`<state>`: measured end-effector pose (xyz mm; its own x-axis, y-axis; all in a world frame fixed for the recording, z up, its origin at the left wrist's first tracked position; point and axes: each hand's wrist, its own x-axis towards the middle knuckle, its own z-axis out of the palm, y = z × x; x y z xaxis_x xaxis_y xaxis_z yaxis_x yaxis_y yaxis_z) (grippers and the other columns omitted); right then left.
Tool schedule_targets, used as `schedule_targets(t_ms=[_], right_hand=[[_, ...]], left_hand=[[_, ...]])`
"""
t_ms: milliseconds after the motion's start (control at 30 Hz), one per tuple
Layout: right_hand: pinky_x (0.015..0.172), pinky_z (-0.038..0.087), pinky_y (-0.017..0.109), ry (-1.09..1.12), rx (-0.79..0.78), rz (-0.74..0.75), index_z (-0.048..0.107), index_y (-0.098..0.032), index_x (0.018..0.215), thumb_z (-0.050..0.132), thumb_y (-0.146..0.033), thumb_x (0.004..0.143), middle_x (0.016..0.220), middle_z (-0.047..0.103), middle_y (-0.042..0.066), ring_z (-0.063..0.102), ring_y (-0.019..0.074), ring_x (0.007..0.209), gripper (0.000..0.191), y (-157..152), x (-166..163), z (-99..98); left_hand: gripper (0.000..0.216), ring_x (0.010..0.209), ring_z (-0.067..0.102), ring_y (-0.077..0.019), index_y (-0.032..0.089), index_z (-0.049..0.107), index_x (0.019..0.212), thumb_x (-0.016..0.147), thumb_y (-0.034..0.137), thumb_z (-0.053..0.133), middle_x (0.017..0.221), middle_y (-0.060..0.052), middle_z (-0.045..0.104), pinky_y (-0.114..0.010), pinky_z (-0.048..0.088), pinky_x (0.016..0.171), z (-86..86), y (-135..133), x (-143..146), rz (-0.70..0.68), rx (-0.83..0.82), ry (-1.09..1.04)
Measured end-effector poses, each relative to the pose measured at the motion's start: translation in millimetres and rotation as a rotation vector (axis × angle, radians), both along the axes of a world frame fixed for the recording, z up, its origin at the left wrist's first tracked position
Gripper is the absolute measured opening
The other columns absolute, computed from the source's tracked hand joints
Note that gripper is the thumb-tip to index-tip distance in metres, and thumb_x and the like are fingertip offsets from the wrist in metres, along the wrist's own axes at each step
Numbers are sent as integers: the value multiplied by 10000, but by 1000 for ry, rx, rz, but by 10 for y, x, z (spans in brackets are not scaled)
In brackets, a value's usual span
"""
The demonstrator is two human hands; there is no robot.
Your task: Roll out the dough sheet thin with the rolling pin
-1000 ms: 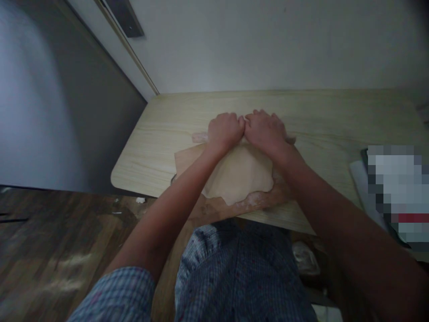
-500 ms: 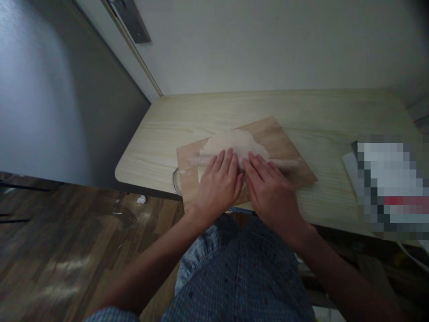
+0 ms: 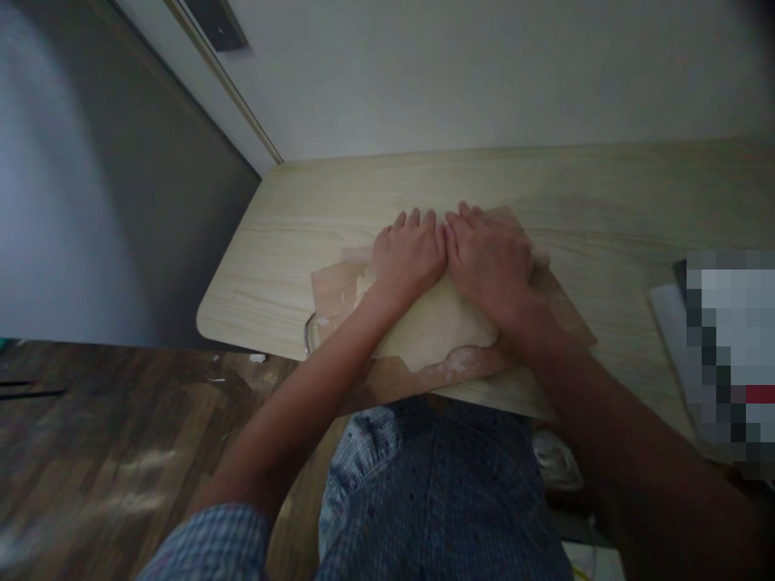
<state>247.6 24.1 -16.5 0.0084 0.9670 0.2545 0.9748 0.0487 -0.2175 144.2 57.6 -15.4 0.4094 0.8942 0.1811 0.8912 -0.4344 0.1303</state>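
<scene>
A pale sheet of dough (image 3: 433, 327) lies flattened on a wooden cutting board (image 3: 330, 284). Across its far part runs a wooden rolling pin (image 3: 355, 256), whose ends stick out on both sides of my hands while its middle is hidden under them. My left hand (image 3: 410, 252) is closed over the pin left of centre, fingers pointing away from me. Right beside it, my right hand (image 3: 486, 257) bears on the pin in the same way, the thumbs close together. White flour dusts the board near its front edge.
The board rests on a light wood table (image 3: 254, 266) against a white wall (image 3: 484, 73). A metal handle loop (image 3: 307, 335) shows at the board's left edge. A grey panel (image 3: 139, 177) stands to the left, and a blurred-out object (image 3: 735, 347) lies at the right.
Both hands have pushed the rolling pin away from me, from the middle of the dough toward its far edge. More of the dough's near part now shows. The view has shifted slightly.
</scene>
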Motion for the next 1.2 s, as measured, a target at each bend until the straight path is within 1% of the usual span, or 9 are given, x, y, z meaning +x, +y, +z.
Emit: schedule_targets(t_ms=[167,300,400,600,767,900,1033,1133,1200], right_hand=[[985,294,512,46,-43,-40,556,-144,1117,211,-262,932,1350,451,147,403,285,1238,410,347,87,11],[972,319,506,46,-128,-58,562,-99,1098,242,-242,926,1313,479,179,417,292,1227,391,509,120,39],[965,328,496,45,-139,-75,565,-92,1097,256,-247,921,1297,491,184,420,291,1220,388,546,124,35],[981,291,526,24,-56,-97,591,-101,1068,232,-264,926,1316,474,184,405,291,1233,419,483,103,-32],[1002,281,510,4,-28,-83,595,-98,1094,253,-257,923,1359,434,172,372,293,1266,415,213,30,-25],[1028,257,490,-24,21,-37,585,-101,1124,237,-263,930,1316,495,141,407,275,1243,430,-185,-67,-18],[1053,230,481,-32,72,68,539,-96,1195,295,-232,915,1313,504,118,424,252,1231,396,-687,-148,-41],[1061,236,465,-22,96,138,473,-89,1270,315,-222,910,1346,467,109,400,239,1253,416,-1021,-175,-63],[1062,247,448,-12,93,173,463,-87,1281,310,-217,910,1356,456,101,381,227,1268,422,-1152,-173,-72]], left_hand=[[444,1050,549,-218,184,572,1062,949,350,176,1079,-93,629,-336,422,848,39,348,123,21,-75,-4],[442,969,584,-241,173,603,998,941,366,209,1009,-108,640,-356,437,793,41,523,183,69,-137,-18],[444,957,588,-246,160,603,993,940,366,214,1002,-120,636,-355,436,785,32,553,195,89,-120,-36],[433,977,578,-237,139,598,999,940,330,214,1007,-123,634,-342,430,799,29,460,178,92,-43,-5],[411,993,566,-236,147,616,959,928,291,232,1005,-113,647,-345,441,791,39,182,91,50,39,28],[415,1058,545,-242,156,597,1005,933,272,205,1075,-98,641,-410,394,903,-13,-194,-65,-27,116,18],[374,1192,454,-268,127,548,1107,920,291,269,1290,-125,518,-464,292,1016,-59,-657,-274,-109,150,34],[425,1259,381,-294,75,452,1236,906,303,313,1371,-160,421,-452,277,1038,-52,-965,-418,-176,150,48],[455,1287,342,-303,55,405,1277,902,299,322,1390,-173,390,-447,279,1043,-37,-1082,-479,-210,141,46]])
